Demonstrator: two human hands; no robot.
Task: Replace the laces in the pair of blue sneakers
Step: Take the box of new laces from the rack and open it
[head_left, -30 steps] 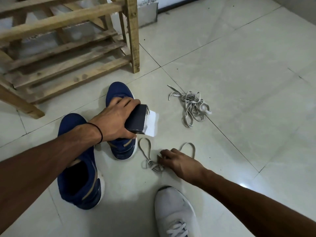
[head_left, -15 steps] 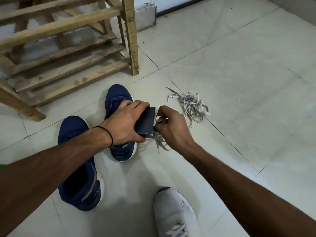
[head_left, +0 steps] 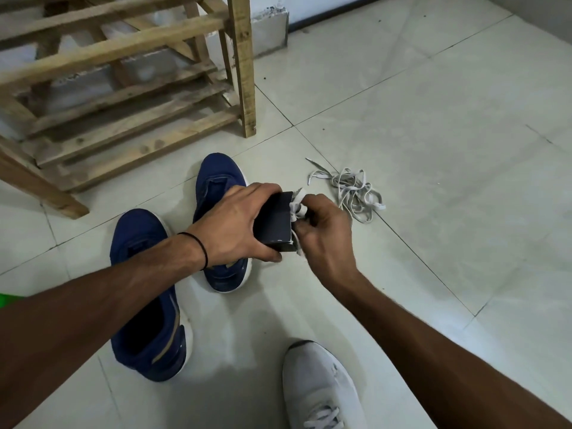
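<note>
Blue sneakers [head_left: 140, 233] on tile floor [head_left: 433, 150] nr rack [head_left: 244, 72]; L grip [head_left: 232, 227] holds box [head_left: 277, 222], R grip [head_left: 325, 236] pinches lace [head_left: 296, 205].

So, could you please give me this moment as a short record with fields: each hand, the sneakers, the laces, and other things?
left hand: grips a small dark box above the farther sneaker
right hand: pinches a white lace at the box's open end
blue sneakers: two, side by side on the floor, no laces visible in them
loose laces: grey tangle on the tiles, right of the hands
other: white shoe, laced, at bottom edge; wooden rack at top left
</note>
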